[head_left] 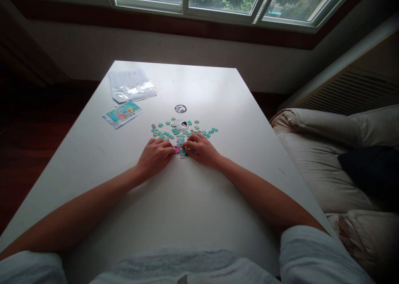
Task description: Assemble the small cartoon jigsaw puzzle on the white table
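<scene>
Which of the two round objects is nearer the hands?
The round object among the loose puzzle pieces; the other round object lies farther off, apart from the pieces.

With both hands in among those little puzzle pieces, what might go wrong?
The cluster of puzzle pieces between the left hand and right hand could shift if either slips. Loose pieces just beyond the hands might scatter if nudged. The plastic packet lies close to the left edge of the table, so a bump might knock it off.
</scene>
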A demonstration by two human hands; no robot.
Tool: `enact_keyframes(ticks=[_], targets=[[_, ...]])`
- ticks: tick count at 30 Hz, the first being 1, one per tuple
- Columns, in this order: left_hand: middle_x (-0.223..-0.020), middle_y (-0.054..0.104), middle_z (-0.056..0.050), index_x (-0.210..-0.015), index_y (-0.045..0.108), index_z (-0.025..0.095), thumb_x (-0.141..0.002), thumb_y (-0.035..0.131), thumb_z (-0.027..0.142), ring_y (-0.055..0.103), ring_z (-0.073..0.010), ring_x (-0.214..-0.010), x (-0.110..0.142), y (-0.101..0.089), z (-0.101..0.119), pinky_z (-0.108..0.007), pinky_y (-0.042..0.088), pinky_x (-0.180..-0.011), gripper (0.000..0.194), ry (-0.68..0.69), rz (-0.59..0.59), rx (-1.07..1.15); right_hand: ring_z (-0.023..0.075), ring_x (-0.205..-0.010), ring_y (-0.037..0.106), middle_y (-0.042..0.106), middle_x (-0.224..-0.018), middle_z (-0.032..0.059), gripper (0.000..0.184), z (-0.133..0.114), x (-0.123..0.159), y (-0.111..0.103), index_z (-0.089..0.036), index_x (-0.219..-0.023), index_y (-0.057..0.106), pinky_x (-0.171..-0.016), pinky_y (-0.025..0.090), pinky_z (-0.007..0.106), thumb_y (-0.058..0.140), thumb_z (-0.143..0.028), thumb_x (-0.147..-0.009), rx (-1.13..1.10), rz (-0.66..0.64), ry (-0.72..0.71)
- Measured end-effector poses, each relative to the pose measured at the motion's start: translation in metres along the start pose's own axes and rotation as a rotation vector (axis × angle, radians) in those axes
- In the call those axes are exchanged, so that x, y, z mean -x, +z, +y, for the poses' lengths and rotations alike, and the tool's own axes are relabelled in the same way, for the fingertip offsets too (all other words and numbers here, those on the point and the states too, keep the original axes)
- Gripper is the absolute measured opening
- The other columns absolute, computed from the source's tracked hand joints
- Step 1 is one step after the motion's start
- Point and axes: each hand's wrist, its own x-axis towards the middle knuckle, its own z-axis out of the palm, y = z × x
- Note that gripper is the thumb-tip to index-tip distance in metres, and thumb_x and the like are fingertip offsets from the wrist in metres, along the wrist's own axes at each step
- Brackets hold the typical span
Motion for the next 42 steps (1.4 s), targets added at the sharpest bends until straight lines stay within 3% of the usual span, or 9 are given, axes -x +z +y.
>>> enact_keyframes(ticks=[15,20,25,30,36,42], targets=[[-0.101,0.071,-0.004,-0.100,0.072,0.024,-0.100,0.053,0.025,0.058,-0.0214,-0.095,0.000,0.003,0.003,-0.039,0.039,-0.086,0.018,0.103,0.006,0.002,0.0206,-0.090,0.056,0.066,-0.092,0.0061,0.017,0.002,-0.002,-0.012,-0.024,-0.097,0.072,-0.085,0.043,0.034,0.056,-0.029,-0.101,-0.057,-0.007,0.005],[-0.099,0.069,-0.004,-0.099,0.072,0.024,-0.101,0.052,0.024,0.058,-0.0204,-0.093,0.000,0.002,0.004,-0.038,0.040,-0.087,0.020,0.136,-0.009,0.036,0.0212,-0.091,0.058,0.069,-0.093,0.0061,0.016,0.019,-0.012,-0.035,-0.023,-0.097,0.072,-0.082,0.044,0.034,0.057,-0.027,-0.099,-0.058,0.105,0.188],[-0.098,0.069,-0.004,-0.098,0.071,0.024,-0.099,0.053,0.022,0.058,-0.0205,-0.092,-0.001,0.000,0.004,-0.037,0.041,-0.087,0.018,0.153,-0.027,0.053,0.0217,-0.090,0.058,0.069,-0.093,0.0054,0.013,0.045,-0.016,-0.048,-0.023,-0.100,0.074,-0.081,0.043,0.034,0.062,-0.026,-0.094,0.052,0.052,0.381],[-0.102,0.070,-0.005,-0.101,0.072,0.024,-0.097,0.055,0.022,0.058,-0.0205,-0.094,-0.003,0.003,-0.001,-0.037,0.043,-0.086,0.017,0.127,0.007,0.093,0.0227,-0.096,0.057,0.067,-0.097,0.0068,0.017,0.050,-0.014,-0.041,-0.024,-0.104,0.075,-0.083,0.043,0.034,0.061,-0.029,-0.095,0.179,-0.030,0.440],[-0.109,0.071,-0.006,-0.100,0.072,0.023,-0.100,0.053,0.029,0.058,-0.0222,-0.101,-0.003,0.009,-0.006,-0.040,0.044,-0.090,0.020,0.038,0.073,0.087,0.0241,-0.100,0.055,0.064,-0.100,0.0080,0.016,0.044,-0.012,-0.030,-0.023,-0.100,0.074,-0.083,0.043,0.035,0.062,-0.032,-0.095,0.269,0.020,0.443],[-0.110,0.071,-0.006,-0.100,0.072,0.023,-0.098,0.054,0.024,0.058,-0.0222,-0.104,-0.002,0.011,-0.003,-0.040,0.044,-0.091,0.018,0.050,0.061,0.099,0.0260,-0.096,0.054,0.064,-0.098,0.0097,0.014,0.040,-0.010,-0.025,-0.022,-0.097,0.074,-0.082,0.043,0.038,0.065,-0.033,-0.093,0.263,0.071,0.413]])
